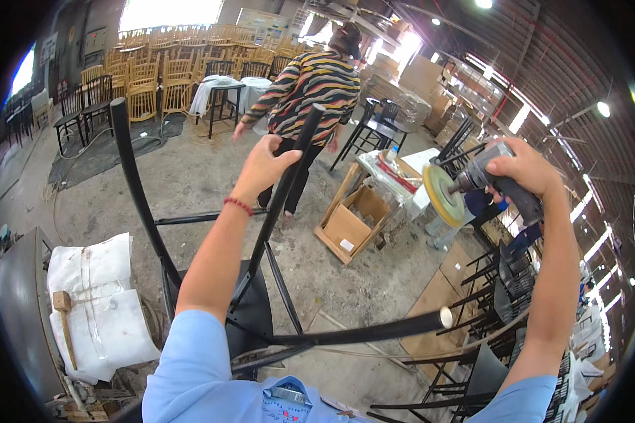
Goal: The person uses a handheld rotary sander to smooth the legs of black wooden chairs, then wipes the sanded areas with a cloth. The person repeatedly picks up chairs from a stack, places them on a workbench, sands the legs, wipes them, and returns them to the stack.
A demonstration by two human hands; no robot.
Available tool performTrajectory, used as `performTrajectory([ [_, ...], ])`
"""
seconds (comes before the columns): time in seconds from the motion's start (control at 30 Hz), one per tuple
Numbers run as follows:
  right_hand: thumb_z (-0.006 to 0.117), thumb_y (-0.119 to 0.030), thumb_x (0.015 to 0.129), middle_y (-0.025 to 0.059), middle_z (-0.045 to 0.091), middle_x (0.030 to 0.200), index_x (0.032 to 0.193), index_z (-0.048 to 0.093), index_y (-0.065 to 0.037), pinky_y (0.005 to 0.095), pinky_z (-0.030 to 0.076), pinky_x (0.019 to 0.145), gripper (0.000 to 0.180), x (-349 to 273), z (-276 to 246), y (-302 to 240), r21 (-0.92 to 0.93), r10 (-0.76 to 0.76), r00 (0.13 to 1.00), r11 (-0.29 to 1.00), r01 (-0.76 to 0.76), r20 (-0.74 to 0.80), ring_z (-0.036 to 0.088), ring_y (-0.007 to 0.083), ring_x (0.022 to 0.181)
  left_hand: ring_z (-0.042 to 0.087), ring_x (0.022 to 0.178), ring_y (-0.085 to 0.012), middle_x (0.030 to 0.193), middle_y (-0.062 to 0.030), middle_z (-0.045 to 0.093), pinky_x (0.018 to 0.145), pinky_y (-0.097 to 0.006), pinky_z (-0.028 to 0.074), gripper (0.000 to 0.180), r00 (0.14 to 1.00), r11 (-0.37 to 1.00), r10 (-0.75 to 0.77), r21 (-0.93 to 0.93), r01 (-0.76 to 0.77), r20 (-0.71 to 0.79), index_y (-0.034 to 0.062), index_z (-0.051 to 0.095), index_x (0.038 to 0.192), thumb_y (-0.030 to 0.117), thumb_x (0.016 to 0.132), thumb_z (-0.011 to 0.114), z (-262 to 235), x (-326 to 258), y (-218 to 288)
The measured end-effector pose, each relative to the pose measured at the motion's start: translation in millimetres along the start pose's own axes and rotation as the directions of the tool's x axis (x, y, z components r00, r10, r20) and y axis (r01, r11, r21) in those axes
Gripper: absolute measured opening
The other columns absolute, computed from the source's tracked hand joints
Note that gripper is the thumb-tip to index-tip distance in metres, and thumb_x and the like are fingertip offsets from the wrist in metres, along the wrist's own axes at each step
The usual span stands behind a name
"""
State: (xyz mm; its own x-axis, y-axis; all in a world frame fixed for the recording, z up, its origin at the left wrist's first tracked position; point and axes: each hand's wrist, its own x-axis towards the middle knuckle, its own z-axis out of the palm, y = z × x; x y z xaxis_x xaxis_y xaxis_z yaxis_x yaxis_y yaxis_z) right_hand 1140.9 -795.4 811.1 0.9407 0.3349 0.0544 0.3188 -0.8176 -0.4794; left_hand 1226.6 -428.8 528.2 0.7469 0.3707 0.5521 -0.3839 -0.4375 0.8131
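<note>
An upturned black wooden chair (250, 299) stands before me, its legs pointing up and out toward me. My left hand (264, 163) is at one black chair leg (283, 190), close below its tip, with the thumb laid across the wood. Its other fingers are curled and partly hidden. My right hand (525, 169) is wrapped round a grey and black power sander (488, 168), raised at the right. The sander's round yellowish pad (441, 194) faces left, apart from the chair. Another leg points right, with a pale bare end (446, 317).
Ahead, a person in a striped top (324, 92) walks facing away. A worktable (363, 166) with a cardboard box (353, 222) stands right of centre. Black chairs (483, 374) crowd the lower right. A mallet (63, 317) lies on white sheeting (113, 331) at left.
</note>
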Motion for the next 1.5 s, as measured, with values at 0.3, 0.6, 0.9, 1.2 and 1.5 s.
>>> performTrajectory([
  [0.3,0.067,-0.031,0.081,0.0119,0.062,0.069,0.100,0.057,-0.001,0.0293,0.048,0.041,0.037,181,36,-81,-0.133,-0.082,0.990,0.986,0.097,0.118,0.059,0.0167,0.048,0.060,0.062,-0.0182,0.069,-0.0082,0.062,0.062,-0.035,0.048,0.033,0.982,0.975,-0.033,-0.209,0.072,0.185,-0.0029,0.063,0.095,0.026,0.080,0.072,79,88,1],
  [0.6,0.068,-0.031,0.081,0.0120,0.060,0.070,0.099,0.061,0.000,0.0297,0.049,0.041,0.036,252,80,-132,-0.132,-0.079,0.970,0.985,0.111,0.232,0.058,0.0164,0.050,0.066,0.084,-0.0366,0.085,-0.0202,0.068,0.075,-0.041,0.051,0.032,0.994,0.980,-0.056,-0.188,0.073,0.095,-0.0011,0.063,0.097,0.023,0.077,0.068,73,99,-19],
  [0.9,0.068,-0.030,0.081,0.0140,0.061,0.069,0.113,0.053,0.000,0.0301,0.050,0.040,0.046,269,69,-109,-0.150,0.036,0.960,0.989,0.007,0.277,0.060,0.0176,0.048,0.066,0.082,-0.0317,0.086,-0.0194,0.067,0.075,-0.039,0.050,0.036,0.994,0.984,-0.059,-0.165,0.074,0.091,-0.0033,0.062,0.102,0.023,0.078,0.069,73,95,-17],
  [1.2,0.068,-0.030,0.082,0.0143,0.062,0.070,0.106,0.057,0.000,0.0300,0.049,0.039,0.040,269,72,-121,-0.125,-0.058,0.964,0.988,0.093,0.260,0.059,0.0185,0.048,0.064,0.089,-0.0386,0.090,-0.0226,0.067,0.079,-0.043,0.049,0.031,0.991,0.975,-0.094,-0.190,0.112,0.100,-0.0007,0.061,0.097,0.023,0.077,0.067,71,97,-17],
  [1.5,0.067,-0.032,0.083,0.0153,0.064,0.071,0.110,0.056,0.000,0.0299,0.051,0.041,0.043,273,69,-117,-0.230,0.057,0.962,0.973,0.007,0.267,0.063,0.0189,0.050,0.065,0.090,-0.0387,0.091,-0.0224,0.067,0.078,-0.043,0.050,0.032,0.986,0.973,-0.104,-0.190,0.127,0.127,-0.0006,0.061,0.098,0.023,0.077,0.067,69,93,-15],
])
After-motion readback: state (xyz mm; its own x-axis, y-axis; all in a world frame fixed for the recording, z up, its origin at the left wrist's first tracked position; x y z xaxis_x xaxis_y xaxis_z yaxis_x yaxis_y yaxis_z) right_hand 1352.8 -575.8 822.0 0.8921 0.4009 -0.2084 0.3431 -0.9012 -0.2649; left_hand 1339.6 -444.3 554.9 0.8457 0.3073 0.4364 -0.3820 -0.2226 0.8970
